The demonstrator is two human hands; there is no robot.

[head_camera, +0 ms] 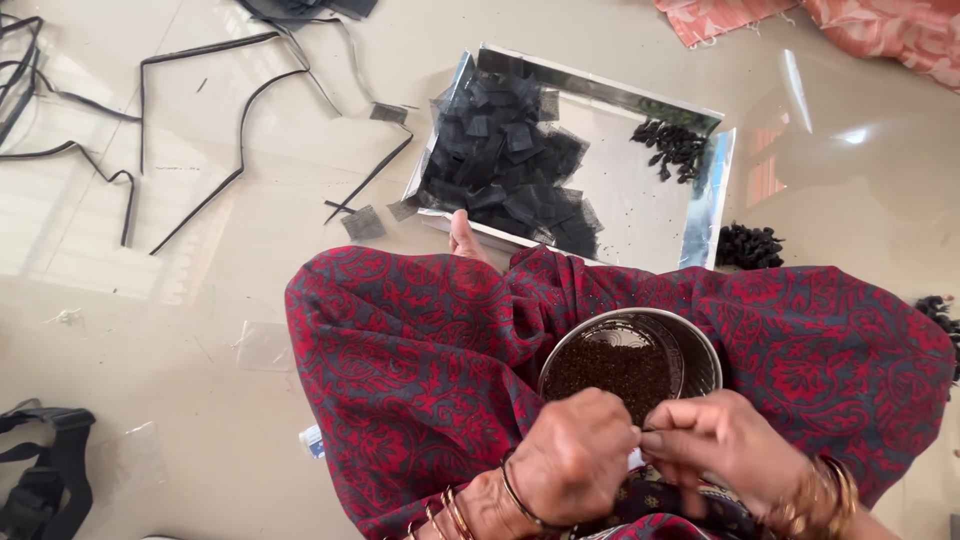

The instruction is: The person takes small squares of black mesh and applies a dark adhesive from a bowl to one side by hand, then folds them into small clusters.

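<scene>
A round bowl [630,360] sits on the person's lap, and it has small grains [608,378] in it. The left hand [572,460] and the right hand [722,442] meet just in front of the bowl, fingertips touching. Behind the lap, a tray [700,215] lies on the floor. A pile of net squares [505,165] fills the tray's left side. A small heap of bits [672,147] lies in its far right corner. Long strips [240,120] lie on the floor to the left.

Glossy beige floor [200,330] all around, daylight glaring off it in pale patches, pink cloth [850,25] bunched top right.
</scene>
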